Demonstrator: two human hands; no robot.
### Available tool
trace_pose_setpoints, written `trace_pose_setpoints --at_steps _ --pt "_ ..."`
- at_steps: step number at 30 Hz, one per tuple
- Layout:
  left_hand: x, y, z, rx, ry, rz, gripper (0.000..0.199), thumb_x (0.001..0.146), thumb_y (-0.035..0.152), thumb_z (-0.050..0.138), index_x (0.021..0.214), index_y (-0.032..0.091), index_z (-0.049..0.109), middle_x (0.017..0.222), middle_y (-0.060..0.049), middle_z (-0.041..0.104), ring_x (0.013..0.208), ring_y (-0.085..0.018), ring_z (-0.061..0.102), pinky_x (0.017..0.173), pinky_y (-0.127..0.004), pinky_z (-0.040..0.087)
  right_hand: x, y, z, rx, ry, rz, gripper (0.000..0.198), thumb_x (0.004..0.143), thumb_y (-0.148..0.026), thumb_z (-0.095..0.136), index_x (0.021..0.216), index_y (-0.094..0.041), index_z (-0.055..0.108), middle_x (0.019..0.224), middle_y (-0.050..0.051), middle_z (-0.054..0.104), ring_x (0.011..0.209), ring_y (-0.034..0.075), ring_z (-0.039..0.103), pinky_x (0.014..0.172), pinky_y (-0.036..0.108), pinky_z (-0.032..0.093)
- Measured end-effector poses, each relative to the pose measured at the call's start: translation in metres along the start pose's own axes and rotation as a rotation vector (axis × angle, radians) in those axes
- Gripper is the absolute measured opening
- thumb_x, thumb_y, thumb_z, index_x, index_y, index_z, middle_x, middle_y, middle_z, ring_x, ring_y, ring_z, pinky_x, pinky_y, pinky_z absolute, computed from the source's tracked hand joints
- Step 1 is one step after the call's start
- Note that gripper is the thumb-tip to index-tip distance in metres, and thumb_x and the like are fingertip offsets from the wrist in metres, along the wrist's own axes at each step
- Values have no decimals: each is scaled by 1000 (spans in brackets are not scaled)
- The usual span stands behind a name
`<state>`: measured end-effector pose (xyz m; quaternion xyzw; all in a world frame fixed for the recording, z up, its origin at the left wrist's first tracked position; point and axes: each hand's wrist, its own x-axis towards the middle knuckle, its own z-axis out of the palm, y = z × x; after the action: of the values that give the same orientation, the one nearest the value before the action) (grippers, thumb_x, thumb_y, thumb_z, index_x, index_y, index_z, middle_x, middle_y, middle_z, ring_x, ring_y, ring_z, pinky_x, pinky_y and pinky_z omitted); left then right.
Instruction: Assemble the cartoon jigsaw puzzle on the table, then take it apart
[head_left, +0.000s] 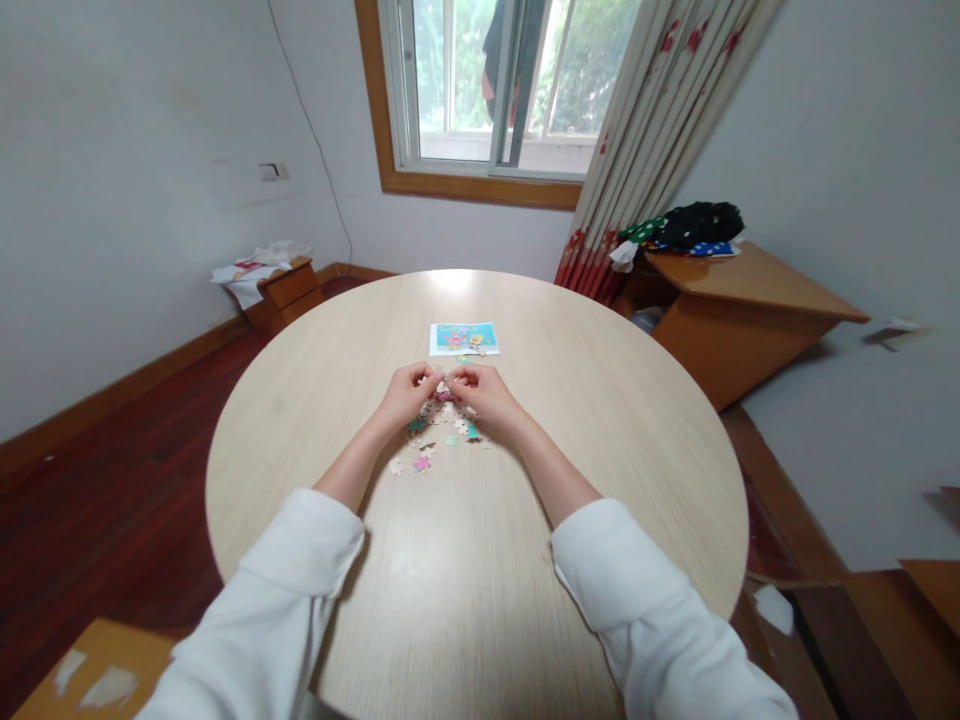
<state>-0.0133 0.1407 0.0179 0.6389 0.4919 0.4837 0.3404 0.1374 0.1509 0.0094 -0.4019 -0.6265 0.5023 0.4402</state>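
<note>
Loose jigsaw puzzle pieces [450,412] lie in a small heap on the round table, some showing white backs, others pink, teal or green. My left hand [407,390] is over the heap's left side, thumb and fingertips pinched together. My right hand [481,388] mirrors it on the right, also pinched, and the fingertips of both hands nearly meet. Small pieces seem to sit between the fingertips, though they are too tiny to make out clearly. Just beyond the hands lies a colourful picture card [465,339] with a white border. A pink piece [422,464] rests nearer to me.
The pale round table [480,580] fills the middle. To the right, a wooden cabinet [750,290] carries a pile of dark cloth [701,225]. A small drawer unit [289,290] stands at the back left. Behind the table are a window [517,90] and a curtain [652,110].
</note>
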Motion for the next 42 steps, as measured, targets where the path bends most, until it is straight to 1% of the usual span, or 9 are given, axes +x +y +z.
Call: trace_pose_setpoints --at_steps 9,12,14,18,24,29,35,39,42 --pt "1 -3 3 -164 -8 -191 27 76 43 59 73 19 48 39 8 45 30 -7 34 36 -19 22 2 -8 -9 -74 124 -62 29 70 -42 62 57 -18 51 56 -2 55 55 11 50 58 25 40" --pt "1 -1 2 -299 -10 -273 26 77 41 60 85 18 51 48 7 52 32 -7 39 37 -20 28 1 -10 -11 -13 132 -58 28 69 -42 63 59 -18 54 59 0 59 57 12 52 59 26 42" --pt "-1 3 2 -433 -79 -332 29 76 42 62 89 17 53 59 2 58 38 -8 46 42 -22 38 -1 -11 -11 38 97 -57 28 67 -44 64 62 -18 55 60 0 59 56 12 52 58 26 41" --pt "-3 6 2 -544 -231 -300 36 70 48 67 78 14 57 66 -4 61 53 -12 55 50 -25 43 -3 -10 -8 74 -62 -14 31 65 -47 65 64 -18 55 56 -2 56 51 10 48 53 25 38" --pt "-1 1 0 -437 -42 -197 32 55 38 77 64 16 55 52 5 50 47 -7 45 48 -21 35 -5 -8 -5 -49 -37 32 30 66 -43 62 54 -19 49 46 -6 45 45 8 38 46 23 28" --pt "-3 6 -1 -403 -80 -165 30 58 40 73 62 16 56 53 3 52 52 -9 48 53 -23 38 -3 -5 -7 -175 69 -17 39 67 -47 62 49 -20 40 45 -7 37 47 8 33 49 24 26" --pt "-1 6 0 -495 -92 -231 32 61 44 70 72 16 59 59 3 49 51 -8 45 50 -22 36 2 -3 -10 -241 202 -116 48 77 -51 51 49 -22 26 48 -7 25 48 8 25 50 26 22" --pt "4 -1 -3 -353 20 -196 29 66 45 62 67 17 56 55 3 45 50 -9 41 51 -24 35 2 0 -15 -408 282 -114 37 81 -41 48 52 -20 39 53 -3 39 54 12 39 55 26 31" --pt "7 -9 -5 -34 150 -95 23 69 40 59 63 18 54 60 0 51 61 -14 49 61 -27 41 -4 3 -20 -655 325 -111 18 78 -36 57 79 -19 63 87 5 61 83 20 54 75 32 40"
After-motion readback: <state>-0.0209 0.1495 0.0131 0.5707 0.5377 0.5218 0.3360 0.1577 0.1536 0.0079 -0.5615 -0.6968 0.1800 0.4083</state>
